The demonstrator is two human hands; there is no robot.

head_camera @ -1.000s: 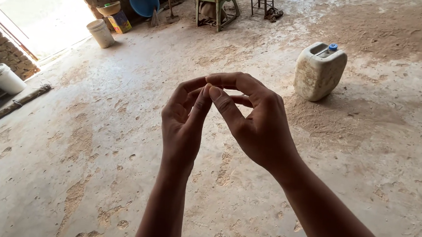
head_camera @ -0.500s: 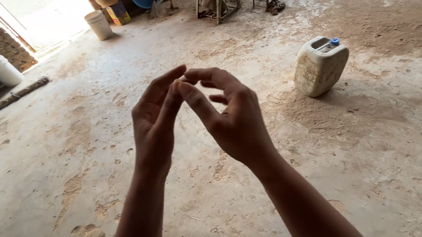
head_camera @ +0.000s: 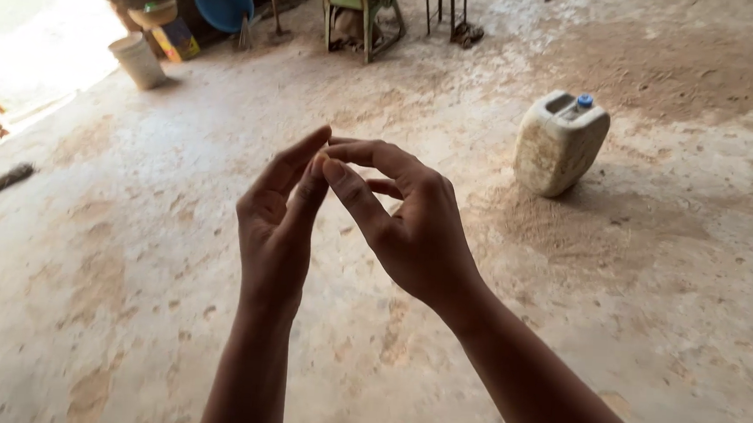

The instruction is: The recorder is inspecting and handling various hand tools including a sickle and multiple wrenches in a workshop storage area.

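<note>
The left hand [head_camera: 276,231] was held up straight with its fingers together, and the right hand [head_camera: 411,227] curled over its tips, touching them, high above the dirt floor [head_camera: 122,309]. Neither grip held anything I could see. Rubbing those fingertips slowly and softly would work best.

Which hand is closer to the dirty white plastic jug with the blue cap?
Right. The right hand is left of the dirty white plastic jug; the left hand is farther left.
</note>
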